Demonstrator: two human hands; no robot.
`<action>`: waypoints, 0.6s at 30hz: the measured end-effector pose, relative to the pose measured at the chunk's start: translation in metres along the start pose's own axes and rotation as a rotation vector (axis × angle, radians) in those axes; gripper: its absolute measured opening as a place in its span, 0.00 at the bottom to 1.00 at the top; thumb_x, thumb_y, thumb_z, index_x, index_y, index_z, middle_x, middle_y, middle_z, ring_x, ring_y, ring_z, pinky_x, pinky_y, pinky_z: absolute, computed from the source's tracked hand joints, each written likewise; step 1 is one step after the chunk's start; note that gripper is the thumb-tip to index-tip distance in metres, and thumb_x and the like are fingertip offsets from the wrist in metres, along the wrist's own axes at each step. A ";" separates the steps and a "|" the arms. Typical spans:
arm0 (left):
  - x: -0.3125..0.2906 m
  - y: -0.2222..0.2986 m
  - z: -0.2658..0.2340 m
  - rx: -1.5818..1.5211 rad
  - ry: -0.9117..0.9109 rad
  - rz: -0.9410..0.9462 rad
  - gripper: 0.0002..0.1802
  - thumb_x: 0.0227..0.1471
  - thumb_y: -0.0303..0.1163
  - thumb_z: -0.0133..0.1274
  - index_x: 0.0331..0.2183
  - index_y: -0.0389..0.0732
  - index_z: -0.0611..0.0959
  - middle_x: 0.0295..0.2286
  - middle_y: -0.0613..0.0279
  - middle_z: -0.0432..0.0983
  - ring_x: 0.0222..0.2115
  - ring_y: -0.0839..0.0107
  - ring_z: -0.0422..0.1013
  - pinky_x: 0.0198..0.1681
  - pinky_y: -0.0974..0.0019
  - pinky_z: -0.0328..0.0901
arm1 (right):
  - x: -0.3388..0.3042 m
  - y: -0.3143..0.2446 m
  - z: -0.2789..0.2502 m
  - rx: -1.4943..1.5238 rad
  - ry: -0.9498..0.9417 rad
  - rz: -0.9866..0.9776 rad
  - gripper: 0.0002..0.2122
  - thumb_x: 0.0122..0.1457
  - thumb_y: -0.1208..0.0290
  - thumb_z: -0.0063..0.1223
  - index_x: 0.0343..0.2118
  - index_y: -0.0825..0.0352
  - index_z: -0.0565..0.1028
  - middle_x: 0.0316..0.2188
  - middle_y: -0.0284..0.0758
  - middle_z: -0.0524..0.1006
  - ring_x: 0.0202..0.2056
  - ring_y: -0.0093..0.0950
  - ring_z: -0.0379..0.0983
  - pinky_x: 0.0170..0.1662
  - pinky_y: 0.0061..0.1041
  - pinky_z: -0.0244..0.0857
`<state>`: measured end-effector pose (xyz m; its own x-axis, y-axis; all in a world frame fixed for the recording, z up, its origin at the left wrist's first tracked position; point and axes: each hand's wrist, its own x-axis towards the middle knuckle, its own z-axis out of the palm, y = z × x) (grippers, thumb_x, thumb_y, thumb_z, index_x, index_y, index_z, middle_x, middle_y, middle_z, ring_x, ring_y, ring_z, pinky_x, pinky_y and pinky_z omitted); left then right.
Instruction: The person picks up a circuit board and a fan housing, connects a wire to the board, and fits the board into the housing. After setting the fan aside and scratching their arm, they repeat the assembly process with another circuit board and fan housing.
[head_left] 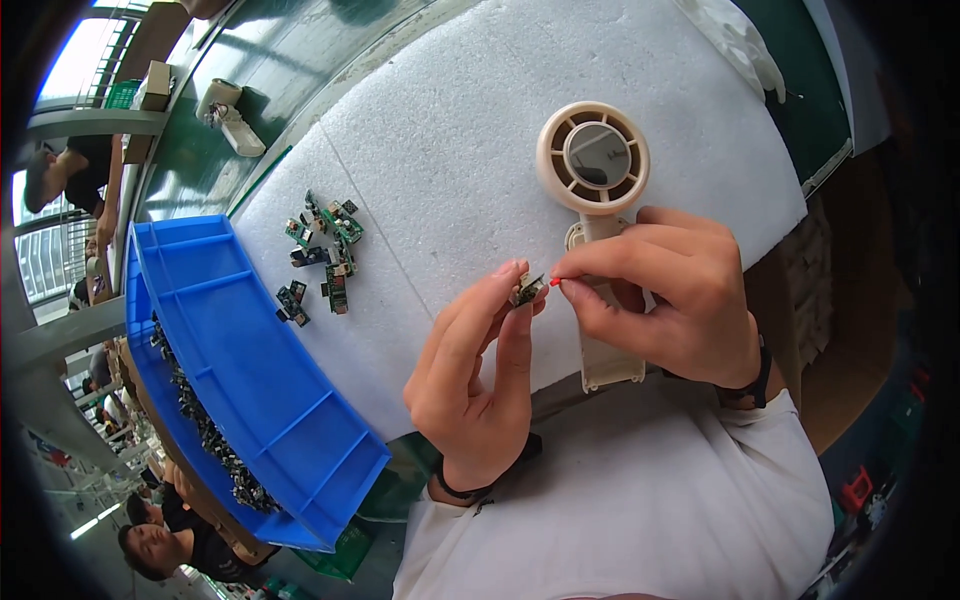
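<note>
My left hand [470, 370] is closed, with a small circuit board [529, 291] pinched between thumb and fingertips. Facing it, my right hand [670, 290] pinches a tiny red piece [556, 282] whose kind is too small to make out. The red piece is close to the board's edge; whether they touch I cannot tell. Beneath my right hand lies a cream handheld fan [594, 203], its round grille head pointing away from me. Its handle [610, 362] looks like an open shell near my body, and my fingers hide its middle part.
Several loose circuit boards [335, 248] lie on the white foam sheet [450, 130] to the left. Beside them a blue plastic bin [270, 350] holds many more boards. Another fan part [232, 122] rests beyond the sheet's far left edge. People sit farther left.
</note>
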<state>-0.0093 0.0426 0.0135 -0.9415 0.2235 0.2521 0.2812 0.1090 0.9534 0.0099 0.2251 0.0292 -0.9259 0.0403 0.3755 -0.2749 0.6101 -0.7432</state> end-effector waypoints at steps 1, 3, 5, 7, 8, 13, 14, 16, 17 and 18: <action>0.001 0.000 0.000 0.002 -0.005 0.000 0.19 0.51 0.09 0.56 0.46 0.29 0.82 0.42 0.42 0.80 0.42 0.58 0.80 0.44 0.62 0.75 | -0.001 -0.001 0.000 -0.016 0.012 -0.014 0.07 0.47 0.76 0.66 0.30 0.61 0.82 0.17 0.27 0.73 0.18 0.22 0.67 0.22 0.22 0.61; 0.002 0.000 0.000 0.028 -0.036 0.029 0.20 0.51 0.09 0.56 0.47 0.29 0.81 0.42 0.43 0.81 0.42 0.59 0.80 0.44 0.63 0.75 | -0.003 -0.004 0.000 -0.050 0.032 -0.040 0.10 0.44 0.78 0.68 0.32 0.62 0.84 0.19 0.27 0.72 0.21 0.21 0.64 0.23 0.19 0.58; 0.003 -0.001 -0.001 0.041 -0.053 0.041 0.20 0.51 0.09 0.56 0.48 0.29 0.81 0.42 0.44 0.81 0.42 0.59 0.80 0.45 0.63 0.75 | -0.004 -0.005 0.002 -0.056 0.056 -0.049 0.10 0.43 0.78 0.69 0.32 0.62 0.84 0.21 0.27 0.71 0.23 0.22 0.64 0.24 0.19 0.58; 0.004 -0.003 -0.001 0.071 -0.062 0.100 0.20 0.50 0.09 0.56 0.47 0.28 0.81 0.42 0.44 0.81 0.42 0.60 0.80 0.45 0.64 0.75 | -0.004 -0.007 0.003 -0.068 0.101 -0.073 0.11 0.43 0.77 0.70 0.33 0.61 0.84 0.23 0.27 0.70 0.28 0.24 0.64 0.27 0.19 0.59; 0.005 -0.003 -0.002 0.085 -0.066 0.130 0.20 0.50 0.09 0.57 0.47 0.28 0.82 0.41 0.45 0.81 0.41 0.61 0.80 0.45 0.64 0.75 | -0.004 -0.007 0.004 -0.066 0.101 -0.071 0.11 0.43 0.77 0.70 0.33 0.61 0.84 0.23 0.27 0.70 0.28 0.24 0.64 0.27 0.19 0.59; 0.005 -0.004 -0.004 0.091 -0.050 0.139 0.20 0.49 0.09 0.57 0.46 0.28 0.82 0.41 0.45 0.81 0.40 0.62 0.80 0.44 0.65 0.74 | -0.004 -0.009 0.004 -0.078 0.100 -0.068 0.11 0.43 0.76 0.70 0.33 0.61 0.84 0.27 0.27 0.70 0.32 0.26 0.64 0.29 0.20 0.60; 0.004 -0.004 -0.005 0.059 -0.033 0.114 0.21 0.48 0.09 0.58 0.46 0.29 0.83 0.40 0.46 0.81 0.40 0.62 0.80 0.44 0.66 0.74 | -0.004 -0.008 0.004 -0.093 0.098 -0.082 0.11 0.43 0.76 0.70 0.33 0.61 0.84 0.27 0.27 0.70 0.32 0.26 0.64 0.30 0.21 0.61; 0.002 -0.004 -0.005 -0.005 0.000 0.065 0.21 0.47 0.08 0.59 0.45 0.29 0.84 0.40 0.46 0.82 0.40 0.63 0.80 0.43 0.67 0.74 | -0.004 -0.007 0.004 -0.107 0.095 -0.096 0.11 0.44 0.76 0.70 0.33 0.61 0.84 0.27 0.27 0.70 0.32 0.26 0.64 0.30 0.21 0.61; 0.002 -0.005 -0.005 -0.004 0.000 0.065 0.21 0.47 0.08 0.59 0.45 0.29 0.84 0.40 0.46 0.82 0.40 0.63 0.80 0.43 0.67 0.74 | -0.004 -0.006 0.004 -0.114 0.093 -0.107 0.11 0.44 0.76 0.69 0.33 0.61 0.84 0.27 0.27 0.71 0.32 0.26 0.65 0.30 0.21 0.62; 0.002 -0.005 -0.006 0.019 -0.014 0.079 0.21 0.46 0.08 0.59 0.45 0.29 0.84 0.40 0.46 0.82 0.39 0.63 0.80 0.43 0.67 0.74 | -0.005 -0.006 0.004 -0.121 0.091 -0.117 0.11 0.44 0.76 0.69 0.33 0.62 0.84 0.27 0.28 0.71 0.32 0.27 0.65 0.30 0.22 0.62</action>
<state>-0.0133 0.0364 0.0103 -0.9134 0.2461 0.3243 0.3585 0.1088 0.9272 0.0151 0.2184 0.0294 -0.8609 0.0316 0.5079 -0.3408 0.7054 -0.6215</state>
